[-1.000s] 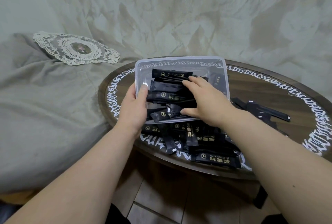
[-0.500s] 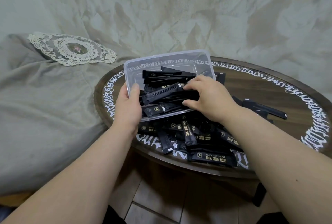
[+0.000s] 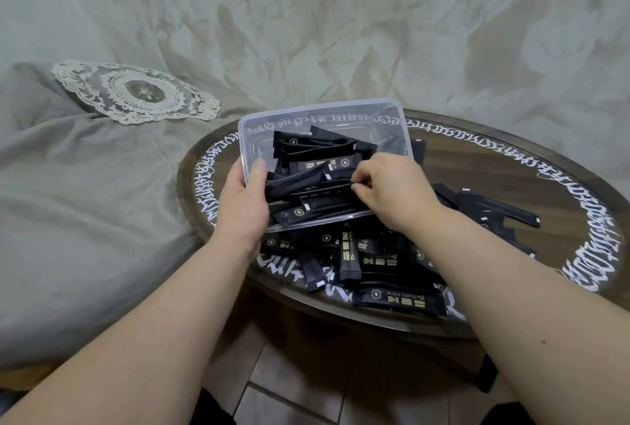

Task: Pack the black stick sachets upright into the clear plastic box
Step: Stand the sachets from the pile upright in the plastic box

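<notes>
**Two hands sorting black sachets in a tilted clear box**

We look down from head height at a round wooden table [image 3: 494, 165] w/ white script around its rim. Our left hand [image 3: 243, 201] grips the near-left corner of the clear plastic box [image 3: 324, 117], thumb hooked over the rim and inside, fingers hidden underneath. The box is propped on the heap w/ its mouth tipped toward us, probably so we can see inside & the sticks settle against the near wall.

Our right hand [image 3: 392, 191] reaches into the box from the right, fingers curled down onto the sachets in the box [image 3: 320, 165]. It seems to pinch or gather a few, but the fingertips are buried, so we can't tell exactly which it holds. We judge it's squaring them up. Those sticks lie on their long edges in a rough row, several crossing at angles, i.e. not yet neat.

Many more loose sachets [image 3: 371, 259] are heaped on the table just near the box, w/ others [image 3: 497, 209] spread to the right, so most of the job looks left to do.

Left of the table: grey fabric w/ a lace doily [image 3: 136, 93]. Far side: a pale wall.
</notes>
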A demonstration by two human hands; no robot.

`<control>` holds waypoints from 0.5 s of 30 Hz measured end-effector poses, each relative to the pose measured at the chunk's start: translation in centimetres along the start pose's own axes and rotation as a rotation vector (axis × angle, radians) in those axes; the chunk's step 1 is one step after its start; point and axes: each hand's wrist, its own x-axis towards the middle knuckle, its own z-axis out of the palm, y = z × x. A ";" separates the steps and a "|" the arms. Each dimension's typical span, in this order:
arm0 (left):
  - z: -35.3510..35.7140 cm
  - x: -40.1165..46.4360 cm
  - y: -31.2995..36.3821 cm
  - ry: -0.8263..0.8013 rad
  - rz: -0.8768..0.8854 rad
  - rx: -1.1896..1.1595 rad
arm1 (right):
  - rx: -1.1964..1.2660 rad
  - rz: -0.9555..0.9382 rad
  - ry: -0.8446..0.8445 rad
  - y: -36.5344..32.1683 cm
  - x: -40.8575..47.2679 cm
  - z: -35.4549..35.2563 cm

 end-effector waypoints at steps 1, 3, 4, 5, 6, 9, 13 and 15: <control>0.0 0.0 0.1 0.001 0.012 -0.003 | -0.032 0.007 -0.007 0.3 0.0 -0.1; 0.0 -0.1 0.2 -0.002 0.032 -0.004 | -0.052 -0.011 -0.039 0.6 0.1 -0.3; 0.0 -0.1 0.2 0.001 0.036 -0.002 | -0.043 -0.033 -0.051 0.6 0.1 -0.3; 0.1 0.0 0.2 0.002 0.038 0.001 | -0.028 -0.057 -0.059 0.5 0.1 -0.4; 0.0 0.1 0.1 0.003 0.037 0.001 | -0.012 -0.079 -0.061 0.4 0.1 -0.4; 0.0 0.3 -0.2 -0.025 0.037 0.009 | 0.010 -0.124 -0.053 0.2 0.1 -0.6; -0.1 0.0 0.0 -0.089 0.045 0.049 | -0.022 -0.106 -0.180 0.4 0.4 -0.3; -0.2 -0.1 0.1 -0.110 0.038 0.054 | -0.044 -0.076 -0.206 0.5 0.6 0.1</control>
